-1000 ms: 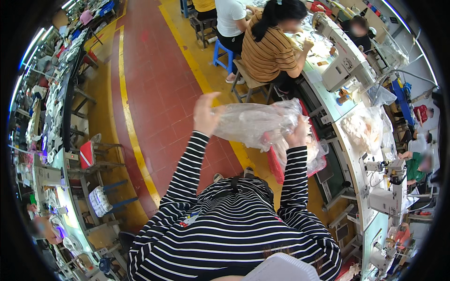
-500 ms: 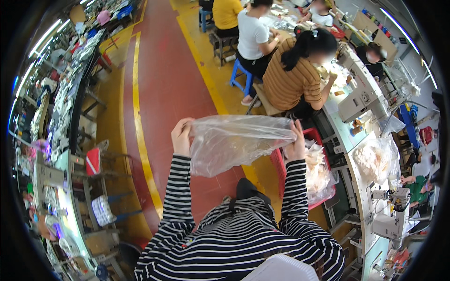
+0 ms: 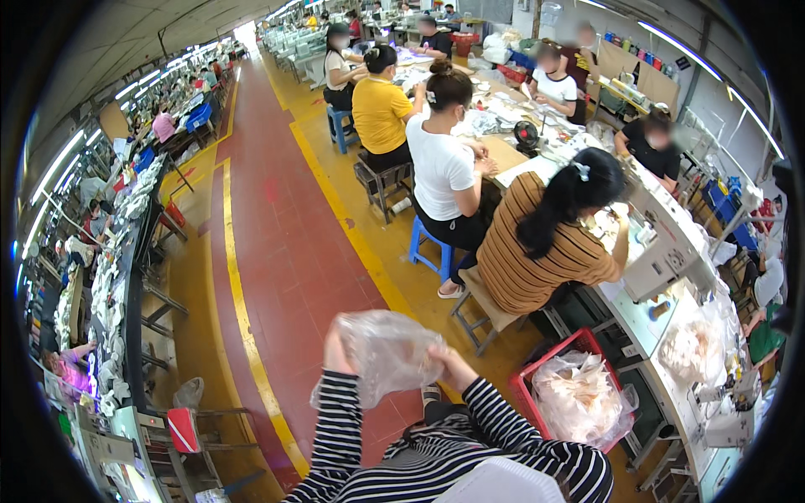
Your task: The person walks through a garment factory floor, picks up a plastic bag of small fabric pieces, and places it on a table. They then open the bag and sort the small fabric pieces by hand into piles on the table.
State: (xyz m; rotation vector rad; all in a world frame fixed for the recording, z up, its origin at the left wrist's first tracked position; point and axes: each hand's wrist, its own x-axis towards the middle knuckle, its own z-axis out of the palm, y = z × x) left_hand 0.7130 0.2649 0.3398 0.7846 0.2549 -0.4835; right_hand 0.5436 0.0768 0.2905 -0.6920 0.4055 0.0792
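Note:
Between my two hands hangs a see-through plastic bag point(image 3: 387, 359), crumpled and lit by glare, above the red aisle. My left hand point(image 3: 338, 352) grips its left side; the bag partly covers those fingers. At the bag's right edge, my right hand point(image 3: 453, 367) is closed on the film. No contents can be made out in the bag. To the right of my right forearm stands a red basket point(image 3: 521, 387) on the floor. It holds a plastic sack of pale cut pieces point(image 3: 579, 394).
A person in a striped brown top point(image 3: 545, 251) sits just ahead on the right, at a long worktable with a sewing machine point(image 3: 667, 261). Another bag of pale pieces point(image 3: 694, 345) lies on that table. Stools point(image 3: 430, 250) line the aisle point(image 3: 285, 251); a red-covered chair point(image 3: 184, 429) stands left.
My hands have come closer together, and the bag, stretched wide before, is now bunched between them. The view has tilted up and shows more of the room.

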